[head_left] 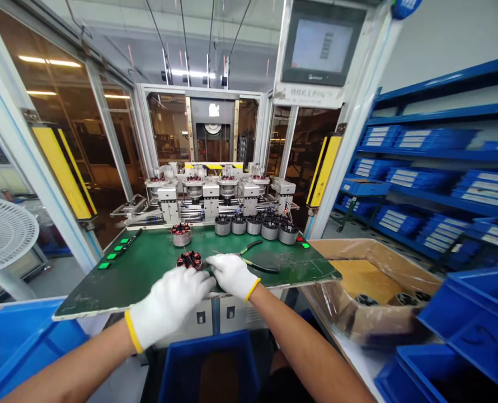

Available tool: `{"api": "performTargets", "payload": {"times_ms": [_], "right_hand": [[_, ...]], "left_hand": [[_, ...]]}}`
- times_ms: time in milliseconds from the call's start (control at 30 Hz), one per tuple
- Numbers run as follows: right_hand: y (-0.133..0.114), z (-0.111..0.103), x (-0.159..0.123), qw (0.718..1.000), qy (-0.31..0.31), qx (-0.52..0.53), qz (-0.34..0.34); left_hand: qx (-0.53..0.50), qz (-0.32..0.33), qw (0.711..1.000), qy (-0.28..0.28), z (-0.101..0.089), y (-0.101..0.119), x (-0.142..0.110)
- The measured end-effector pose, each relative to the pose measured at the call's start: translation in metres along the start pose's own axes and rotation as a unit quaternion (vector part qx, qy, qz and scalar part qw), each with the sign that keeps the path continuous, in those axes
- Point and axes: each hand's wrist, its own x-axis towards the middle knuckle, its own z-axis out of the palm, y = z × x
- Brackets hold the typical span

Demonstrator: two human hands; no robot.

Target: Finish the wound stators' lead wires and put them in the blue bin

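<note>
My left hand (171,302), in a white glove with a yellow cuff, is just in front of a copper-wound motor stator (189,259) on the green worktop (140,274). Motion smears its fingers, so its grip is unclear. Close by on the right, my right hand (233,275), gloved alike, has its fingers drawn together toward that stator; anything in them is hidden. Beside it lie hand pliers (259,267) with green-and-black handles spread, their head out of sight behind the glove. Another wound stator (182,235) stands farther back.
Several unwound stator cores (254,225) line the worktop's back right. Behind them is a winding machine (211,196) between yellow side guards (322,170). Green buttons (112,257) sit at left. A carton (358,252) and blue bins (475,313) stand right; another blue bin (209,344) is below.
</note>
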Motion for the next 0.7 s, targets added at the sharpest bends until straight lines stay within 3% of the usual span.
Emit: {"api": "performTargets", "payload": {"times_ms": [67,200,300,433,500,567,633,700], "right_hand": [[0.001,0.001,0.000,1.000,0.014,0.002,-0.005],[-0.001,0.004,0.002,0.999,0.035,-0.008,0.009],[-0.004,0.005,0.004,0.999,0.039,-0.026,0.020],[-0.011,-0.001,0.009,0.997,0.027,-0.062,0.024],[-0.017,-0.006,0.011,0.994,0.017,-0.106,0.032],[-0.024,-0.008,0.013,0.988,0.006,-0.145,0.047],[-0.030,-0.009,0.014,0.986,-0.009,-0.159,0.056],[-0.034,-0.007,0.013,0.986,-0.029,-0.158,0.051]], "left_hand": [[0.080,0.009,0.994,-0.068,0.016,0.016,0.004],[0.121,0.036,0.988,-0.089,0.034,0.016,0.000],[0.119,0.062,0.987,-0.084,0.031,0.009,-0.007],[0.088,0.051,0.991,-0.089,0.019,0.004,-0.010],[0.037,0.025,0.997,-0.059,0.014,0.000,-0.014],[-0.047,-0.018,0.999,0.018,0.009,-0.005,-0.020],[-0.159,-0.079,0.980,0.090,0.003,-0.010,-0.025],[-0.255,-0.155,0.947,0.117,-0.007,-0.016,-0.024]]}}
